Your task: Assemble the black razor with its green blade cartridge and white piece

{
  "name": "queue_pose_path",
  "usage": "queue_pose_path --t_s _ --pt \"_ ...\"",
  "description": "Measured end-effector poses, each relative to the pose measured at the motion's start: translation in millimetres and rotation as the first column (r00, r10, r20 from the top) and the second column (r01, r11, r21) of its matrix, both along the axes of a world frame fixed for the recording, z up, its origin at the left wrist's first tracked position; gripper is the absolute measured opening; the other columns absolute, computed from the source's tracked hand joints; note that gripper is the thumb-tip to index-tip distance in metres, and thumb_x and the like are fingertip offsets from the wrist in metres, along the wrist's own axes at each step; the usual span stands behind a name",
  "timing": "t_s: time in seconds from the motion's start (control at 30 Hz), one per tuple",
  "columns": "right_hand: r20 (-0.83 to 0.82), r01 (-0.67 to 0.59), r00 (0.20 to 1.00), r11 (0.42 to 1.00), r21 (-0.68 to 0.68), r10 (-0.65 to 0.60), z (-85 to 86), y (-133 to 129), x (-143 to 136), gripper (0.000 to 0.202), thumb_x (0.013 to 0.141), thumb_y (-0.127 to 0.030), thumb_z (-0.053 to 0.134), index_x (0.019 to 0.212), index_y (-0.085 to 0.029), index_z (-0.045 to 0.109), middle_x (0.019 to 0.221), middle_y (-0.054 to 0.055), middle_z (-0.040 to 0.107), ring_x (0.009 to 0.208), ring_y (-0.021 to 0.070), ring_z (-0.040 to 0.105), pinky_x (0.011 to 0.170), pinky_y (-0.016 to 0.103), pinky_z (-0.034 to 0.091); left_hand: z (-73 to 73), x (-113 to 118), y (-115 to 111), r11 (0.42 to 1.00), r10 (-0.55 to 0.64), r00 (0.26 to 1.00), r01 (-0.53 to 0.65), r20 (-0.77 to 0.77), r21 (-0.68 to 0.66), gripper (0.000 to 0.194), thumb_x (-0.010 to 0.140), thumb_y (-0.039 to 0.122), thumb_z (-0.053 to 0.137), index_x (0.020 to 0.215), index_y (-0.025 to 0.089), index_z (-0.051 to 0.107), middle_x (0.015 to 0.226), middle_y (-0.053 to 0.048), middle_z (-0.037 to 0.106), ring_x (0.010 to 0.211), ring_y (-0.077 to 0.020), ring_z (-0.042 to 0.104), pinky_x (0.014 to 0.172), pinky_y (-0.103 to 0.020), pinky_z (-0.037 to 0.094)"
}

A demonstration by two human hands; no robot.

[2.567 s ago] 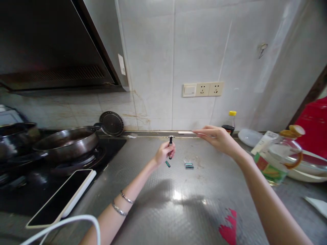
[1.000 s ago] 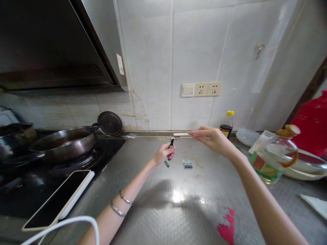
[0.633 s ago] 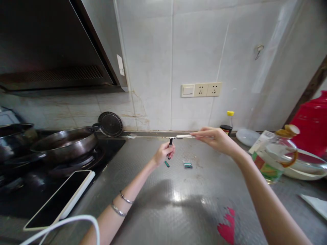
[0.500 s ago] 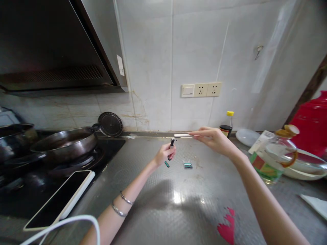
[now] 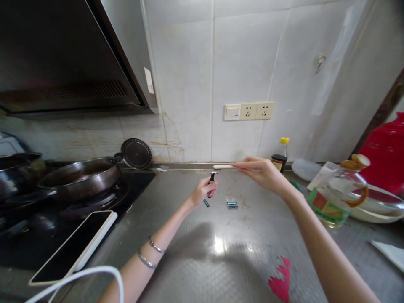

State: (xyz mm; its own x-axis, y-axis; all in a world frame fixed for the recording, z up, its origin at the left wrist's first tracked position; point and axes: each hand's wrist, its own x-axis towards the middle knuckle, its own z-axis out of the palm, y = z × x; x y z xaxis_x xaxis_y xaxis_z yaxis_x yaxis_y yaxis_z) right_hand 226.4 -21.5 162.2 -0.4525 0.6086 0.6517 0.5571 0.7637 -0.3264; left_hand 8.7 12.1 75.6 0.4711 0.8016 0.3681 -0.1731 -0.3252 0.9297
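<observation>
Grip of our left hand point(image 5: 202, 191) is closed around the razor point(image 5: 212, 178), its head clear of our fingers, handle running roughly 12 to 6 o'clock. Right hand point(image 5: 263, 172) sits between 2 and 3 o'clock from the left, fingertips pinching a slim white stick point(image 5: 222, 167), axis 9 to 3, free end just past the razor head towards 12; contact we cannot tell. On the desk point(image 5: 195, 261), one green blade cartridge point(image 5: 206, 203) lies near 7 o'clock from our left grip, nearer that hand; more cartridges point(image 5: 232, 205) near 4.
</observation>
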Motion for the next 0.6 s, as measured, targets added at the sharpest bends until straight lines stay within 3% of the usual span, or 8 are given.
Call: queue_pose_path --t_s 0.17,0.37,0.47,0.6 --pt "0.031 -0.019 0.999 1.000 0.004 0.019 -1.1 0 -5 0.031 0.086 -0.036 0.046 0.104 -0.022 0.067 0.082 0.006 0.063 0.072 0.0151 0.058 0.066 0.027 0.046 4.6 1 -3 0.997 -0.030 0.998 0.033 0.049 -0.077 0.030 0.070 0.039 0.059 0.063 0.017 0.041 0.051 0.005 0.040 0.045 -0.0065 0.036 0.046 -0.022 0.030" --pt "0.035 0.103 0.994 0.989 0.105 -0.107 -4.7 8 10 0.030 0.087 -0.034 0.046 0.106 -0.024 0.066 0.085 0.007 0.063 0.073 0.0161 0.058 0.068 0.029 0.046 14.0 -3 -6 0.958 0.024 0.984 0.027 0.174 -0.286 0.027 0.070 0.034 0.060 0.066 0.017 0.040 0.050 0.007 0.038 0.041 -0.0056 0.037 0.044 -0.021 0.036" --pt "0.017 0.148 0.988 0.978 0.148 -0.152 -8.8 8 1 0.029 0.087 -0.032 0.046 0.108 -0.026 0.065 0.086 0.006 0.062 0.073 0.0161 0.058 0.068 0.029 0.045 15.6 2 -11 0.924 -0.011 0.986 0.074 0.168 -0.374 0.029 0.073 0.038 0.058 0.067 0.017 0.039 0.050 0.007 0.038 0.037 -0.0051 0.035 0.040 -0.022 0.040" --pt "-0.001 0.164 0.986 0.968 0.192 -0.167 -15.6 7 -16 0.029 0.088 -0.030 0.044 0.109 -0.027 0.064 0.086 0.006 0.062 0.076 0.0163 0.058 0.067 0.027 0.045 19.5 11 -20 0.903 -0.093 0.977 0.163 0.190 -0.397 0.028 0.074 0.037 0.057 0.070 0.018 0.037 0.049 0.009 0.038 0.033 -0.0057 0.035 0.035 -0.024 0.044"
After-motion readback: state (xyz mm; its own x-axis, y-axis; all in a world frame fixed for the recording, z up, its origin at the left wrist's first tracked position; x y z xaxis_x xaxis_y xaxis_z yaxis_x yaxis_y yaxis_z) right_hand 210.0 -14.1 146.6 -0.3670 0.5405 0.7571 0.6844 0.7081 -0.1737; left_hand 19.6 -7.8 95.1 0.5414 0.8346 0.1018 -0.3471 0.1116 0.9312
